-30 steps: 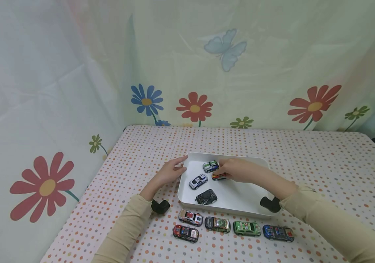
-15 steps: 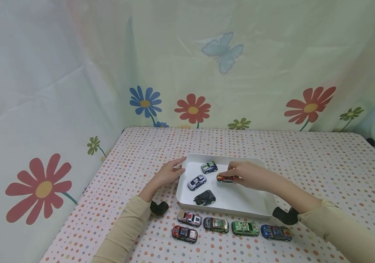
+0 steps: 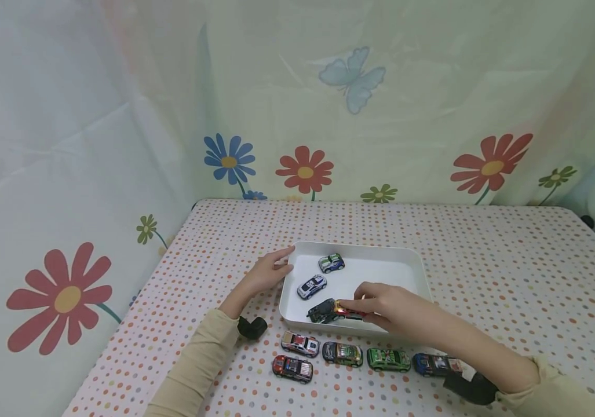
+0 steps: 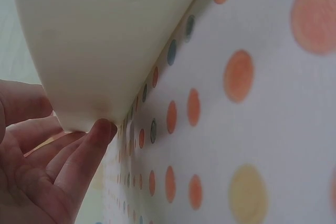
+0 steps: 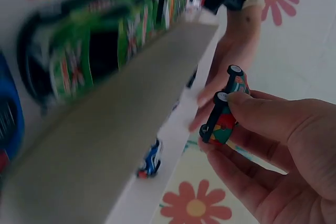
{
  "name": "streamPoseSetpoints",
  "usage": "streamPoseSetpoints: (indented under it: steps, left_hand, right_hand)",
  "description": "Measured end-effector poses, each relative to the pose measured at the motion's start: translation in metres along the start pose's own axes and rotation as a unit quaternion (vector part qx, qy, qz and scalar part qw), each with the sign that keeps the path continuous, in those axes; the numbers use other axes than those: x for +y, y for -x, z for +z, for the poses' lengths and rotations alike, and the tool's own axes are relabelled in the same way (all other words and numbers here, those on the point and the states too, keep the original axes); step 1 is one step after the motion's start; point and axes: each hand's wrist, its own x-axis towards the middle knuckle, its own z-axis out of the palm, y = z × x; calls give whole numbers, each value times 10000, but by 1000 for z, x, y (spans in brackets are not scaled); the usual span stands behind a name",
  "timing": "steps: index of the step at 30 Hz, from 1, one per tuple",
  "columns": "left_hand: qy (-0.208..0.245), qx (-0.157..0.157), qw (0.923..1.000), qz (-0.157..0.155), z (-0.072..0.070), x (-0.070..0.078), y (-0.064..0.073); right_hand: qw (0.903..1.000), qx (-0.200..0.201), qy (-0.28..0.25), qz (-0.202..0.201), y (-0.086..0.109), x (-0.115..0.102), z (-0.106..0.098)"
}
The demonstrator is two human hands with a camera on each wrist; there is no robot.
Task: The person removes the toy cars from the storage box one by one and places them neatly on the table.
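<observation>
The right hand [image 3: 388,304] reaches over the near wall of the white tray [image 3: 375,271], its thumb and fingers pinching the red car [image 5: 224,121]. That car sits low in the near part of the tray as seen from above, close to the right end of the black car [image 3: 322,311]; I cannot tell whether the two touch. From the right wrist, the held car is tilted, wheels facing the thumb side.

The left hand [image 3: 264,273] is at the tray's far left corner, fingers spread, the thumb over the rim and a fingertip pressed to the outer wall, so it holds the corner.

Inside the tray, the striped car [image 3: 332,263] lies far left and the white car [image 3: 311,286] nearer, above the black one, all apart from each other.

On the dotted table [image 3: 485,249], just outside the near wall, runs a row from left to right: the pickup [image 3: 300,343], the dark car [image 3: 342,354], the green car [image 3: 388,359] and the blue car [image 3: 435,365], the last partly behind a black wrist mount [image 3: 471,388]. The red pickup [image 3: 292,369] sits nearer, just below the first.
</observation>
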Motion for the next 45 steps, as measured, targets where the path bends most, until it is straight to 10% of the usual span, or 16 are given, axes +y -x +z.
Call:
streamPoseSetpoints:
  steps: [13, 45]
  left_hand:
    - [-37, -25, 10000, 7, -1, 0, -1]
    - [63, -1, 10000, 18, 0, -1, -1]
  right_hand:
    - [9909, 316, 1136, -642, 18, -44, 26]
    - [9892, -31, 831, -1208, 22, -56, 56]
